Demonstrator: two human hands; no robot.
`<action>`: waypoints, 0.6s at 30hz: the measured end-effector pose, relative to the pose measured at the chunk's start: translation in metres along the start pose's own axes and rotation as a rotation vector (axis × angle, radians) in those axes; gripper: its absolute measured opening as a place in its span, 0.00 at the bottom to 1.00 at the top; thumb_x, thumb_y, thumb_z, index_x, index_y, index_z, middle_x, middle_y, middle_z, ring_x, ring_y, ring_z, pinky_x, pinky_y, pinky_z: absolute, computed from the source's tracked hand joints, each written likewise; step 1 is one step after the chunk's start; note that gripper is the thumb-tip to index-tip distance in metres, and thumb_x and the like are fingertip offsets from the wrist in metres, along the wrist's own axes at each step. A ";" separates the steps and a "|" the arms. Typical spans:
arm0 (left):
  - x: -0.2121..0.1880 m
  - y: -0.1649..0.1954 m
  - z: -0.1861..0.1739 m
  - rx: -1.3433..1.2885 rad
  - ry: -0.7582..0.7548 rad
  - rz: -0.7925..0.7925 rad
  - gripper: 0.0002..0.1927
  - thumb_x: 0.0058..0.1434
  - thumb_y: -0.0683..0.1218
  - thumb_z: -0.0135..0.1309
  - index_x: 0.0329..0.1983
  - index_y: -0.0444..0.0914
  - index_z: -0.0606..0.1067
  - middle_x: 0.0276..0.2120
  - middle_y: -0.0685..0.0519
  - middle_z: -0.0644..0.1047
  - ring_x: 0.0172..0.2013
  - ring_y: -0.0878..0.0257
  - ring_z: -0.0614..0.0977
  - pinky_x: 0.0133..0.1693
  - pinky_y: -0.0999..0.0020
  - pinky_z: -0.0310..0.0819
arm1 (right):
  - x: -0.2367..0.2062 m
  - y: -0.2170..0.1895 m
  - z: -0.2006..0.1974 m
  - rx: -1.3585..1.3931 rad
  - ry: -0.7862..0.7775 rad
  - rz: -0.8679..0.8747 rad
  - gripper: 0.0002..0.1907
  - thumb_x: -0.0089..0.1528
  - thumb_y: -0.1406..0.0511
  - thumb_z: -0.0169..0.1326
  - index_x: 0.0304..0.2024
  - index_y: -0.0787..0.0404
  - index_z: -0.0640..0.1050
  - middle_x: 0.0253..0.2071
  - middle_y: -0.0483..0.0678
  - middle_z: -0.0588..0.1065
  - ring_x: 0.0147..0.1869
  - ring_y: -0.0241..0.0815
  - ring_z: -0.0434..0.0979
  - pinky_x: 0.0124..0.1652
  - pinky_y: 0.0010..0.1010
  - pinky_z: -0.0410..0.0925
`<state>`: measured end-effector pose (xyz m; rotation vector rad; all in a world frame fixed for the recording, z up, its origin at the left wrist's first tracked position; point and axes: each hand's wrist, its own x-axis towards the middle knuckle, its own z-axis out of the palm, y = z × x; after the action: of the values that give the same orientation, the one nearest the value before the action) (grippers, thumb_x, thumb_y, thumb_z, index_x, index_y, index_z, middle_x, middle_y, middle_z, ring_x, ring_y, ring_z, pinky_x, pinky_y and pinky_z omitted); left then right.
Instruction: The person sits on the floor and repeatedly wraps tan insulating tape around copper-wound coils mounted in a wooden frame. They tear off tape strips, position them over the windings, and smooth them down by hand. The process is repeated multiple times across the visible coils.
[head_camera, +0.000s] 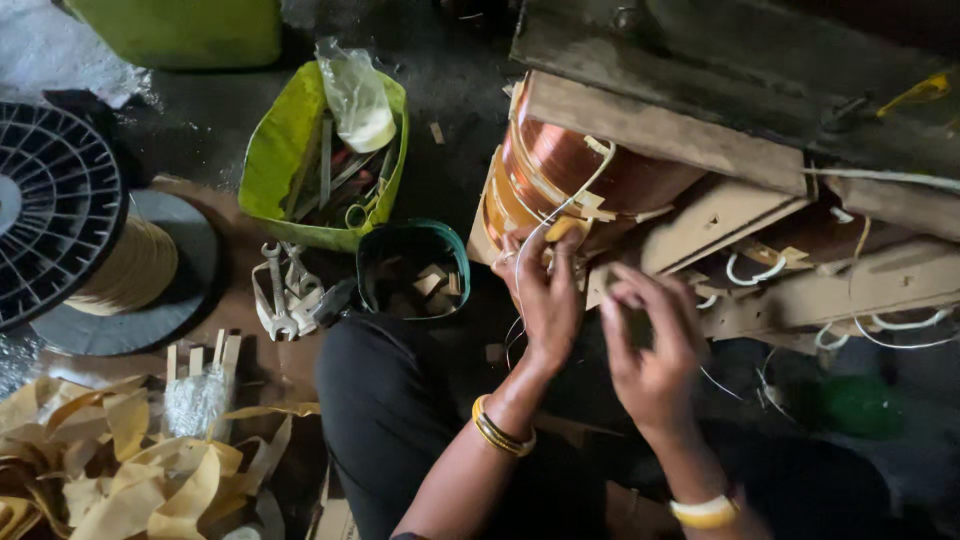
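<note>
A copper wire coil (560, 165) wrapped with pale tape strips sits under wooden boards at the middle top. My left hand (545, 295) is at the coil's lower edge, fingers pinching a thin white wire and a yellow tape piece. My right hand (650, 345) is just right of it, fingers curled around something small that I cannot make out. Yellow bangles are on both wrists. A thin white wire (520, 300) runs down from the coil past my left hand.
A green container (270, 150) of hand tools and a plastic bag stands at upper left. A small green pot (452, 250) holds scraps. A black spool (60, 200) with yellow tape lies left. Wrenches (280, 295), yellowish paper strips (130, 460), and wooden boards (700, 120) surround me.
</note>
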<state>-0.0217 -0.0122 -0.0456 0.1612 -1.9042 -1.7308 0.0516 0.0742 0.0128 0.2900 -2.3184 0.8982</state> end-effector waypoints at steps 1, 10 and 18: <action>-0.008 0.003 0.010 -0.001 0.012 -0.028 0.11 0.66 0.45 0.58 0.47 0.36 0.82 0.46 0.43 0.81 0.56 0.45 0.74 0.63 0.51 0.54 | -0.018 0.021 -0.030 -0.072 0.042 -0.057 0.13 0.67 0.71 0.58 0.53 0.68 0.77 0.45 0.51 0.77 0.48 0.46 0.78 0.48 0.32 0.72; -0.017 0.016 -0.014 -0.414 -0.049 -0.360 0.16 0.61 0.42 0.65 0.47 0.33 0.72 0.32 0.49 0.78 0.30 0.67 0.77 0.34 0.71 0.74 | -0.208 0.238 -0.218 -0.688 0.154 0.398 0.08 0.71 0.73 0.57 0.53 0.63 0.77 0.45 0.54 0.75 0.48 0.50 0.79 0.48 0.36 0.71; -0.008 0.021 -0.011 -0.226 0.077 -0.072 0.08 0.63 0.43 0.63 0.43 0.35 0.82 0.31 0.53 0.80 0.33 0.67 0.76 0.39 0.70 0.71 | -0.176 0.350 -0.234 -1.090 -0.230 0.926 0.32 0.71 0.44 0.57 0.42 0.71 0.84 0.39 0.68 0.82 0.46 0.67 0.83 0.45 0.51 0.74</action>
<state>-0.0041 -0.0149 -0.0283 0.2096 -1.6523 -1.9437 0.1579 0.4869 -0.1494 -1.2486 -2.7605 -0.1877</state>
